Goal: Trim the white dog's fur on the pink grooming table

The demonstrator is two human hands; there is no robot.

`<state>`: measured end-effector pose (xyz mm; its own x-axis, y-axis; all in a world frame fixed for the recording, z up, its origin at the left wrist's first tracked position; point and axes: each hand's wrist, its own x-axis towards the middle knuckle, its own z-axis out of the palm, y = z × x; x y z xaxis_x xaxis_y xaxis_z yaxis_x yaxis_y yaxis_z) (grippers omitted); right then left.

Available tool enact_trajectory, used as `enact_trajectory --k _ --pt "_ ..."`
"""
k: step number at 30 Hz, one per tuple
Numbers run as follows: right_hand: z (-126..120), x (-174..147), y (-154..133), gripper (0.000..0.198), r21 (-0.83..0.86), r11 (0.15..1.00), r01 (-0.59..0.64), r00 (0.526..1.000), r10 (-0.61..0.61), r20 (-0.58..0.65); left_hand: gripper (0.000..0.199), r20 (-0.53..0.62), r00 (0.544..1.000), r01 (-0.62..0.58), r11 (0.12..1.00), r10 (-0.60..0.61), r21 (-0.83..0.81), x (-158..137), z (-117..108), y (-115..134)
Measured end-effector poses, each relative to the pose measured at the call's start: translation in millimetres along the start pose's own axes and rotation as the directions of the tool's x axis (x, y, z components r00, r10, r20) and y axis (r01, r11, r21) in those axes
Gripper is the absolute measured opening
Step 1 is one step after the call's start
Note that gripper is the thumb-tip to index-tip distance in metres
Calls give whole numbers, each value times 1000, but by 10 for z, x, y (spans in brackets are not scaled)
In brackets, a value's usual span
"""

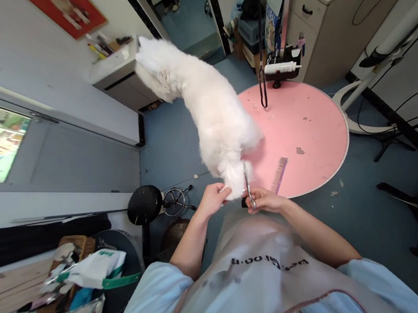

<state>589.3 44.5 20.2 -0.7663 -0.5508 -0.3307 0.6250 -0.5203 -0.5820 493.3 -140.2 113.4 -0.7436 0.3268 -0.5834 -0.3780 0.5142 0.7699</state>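
A fluffy white dog (212,94) stands at the left side of a round pink grooming table (313,127), its head turned away from me. My left hand (214,199) pinches the fur at the tip of the dog's tail (233,179). Scissors (247,185) are in my right hand (263,200), their blades pointing away from me along the right side of the tail. Whether the blades touch the fur I cannot tell. A metal comb with a purplish spine (280,173) lies on the table just beyond my right hand.
A black grooming loop (262,88) hangs over the table's far side, near a white bottle (281,68) in a holder. To the left stand a black round stool (145,205) and a dark bin-like stand (124,244) piled with bags. A drawer cabinet (309,15) is at the back right.
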Motion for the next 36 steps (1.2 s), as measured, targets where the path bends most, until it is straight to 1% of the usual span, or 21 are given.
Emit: enact_trajectory --k 3,4,7,9,13,16,18,21,23,25,27,30,32,34,36 --pt "-4 -3 -10 57 99 995 10 999 -15 50 43 -1 1000 -6 1000 6 25 -19 -23 29" --pt "-2 3 -15 56 107 994 13 997 -20 70 43 1 1000 -9 999 9 30 -24 -29 39" --pt "-1 43 -19 50 37 999 6 997 -9 75 43 15 1000 -13 999 13 36 -35 -49 68" --pt "0 63 -18 52 0 1000 -4 998 4 63 43 25 1000 -12 999 11 31 -39 -67 83" --pt "30 96 -53 52 63 998 23 997 -28 77 42 51 998 -25 999 23 30 -41 -104 94" --pt "70 152 -77 49 9 998 66 997 -67 38 42 67 997 -38 999 36 25 -57 -140 112" --pt "89 180 -73 50 -42 997 61 998 -61 3 44 82 996 -40 999 38 15 -77 -174 139" --pt "116 188 -72 52 -2 998 58 998 -58 -29 45 87 995 -43 999 42 9 -103 -230 187" --pt "141 198 -91 51 18 996 89 995 -88 -37 45 80 996 -45 999 44 11 -108 -263 209" --pt "165 223 -115 50 -20 993 115 992 -116 -43 45 73 996 -52 999 51 12 -105 -290 216" --pt "180 252 -129 51 -70 992 109 992 -113 -61 44 78 995 -66 998 65 8 -101 -312 214" --pt "190 289 -147 53 -43 994 99 990 -103 -98 45 84 994 -75 997 74 16 -103 -336 217" --pt "199 323 -174 50 -18 991 136 987 -137 -88 45 80 994 -79 996 76 38 -112 -345 231" --pt "211 368 -204 47 -62 981 184 981 -187 -58 45 82 993 -88 994 83 60 -122 -351 252" --pt "224 408 -220 47 -128 972 197 976 -206 -64 45 86 993 -90 994 84 69 -132 -358 273"
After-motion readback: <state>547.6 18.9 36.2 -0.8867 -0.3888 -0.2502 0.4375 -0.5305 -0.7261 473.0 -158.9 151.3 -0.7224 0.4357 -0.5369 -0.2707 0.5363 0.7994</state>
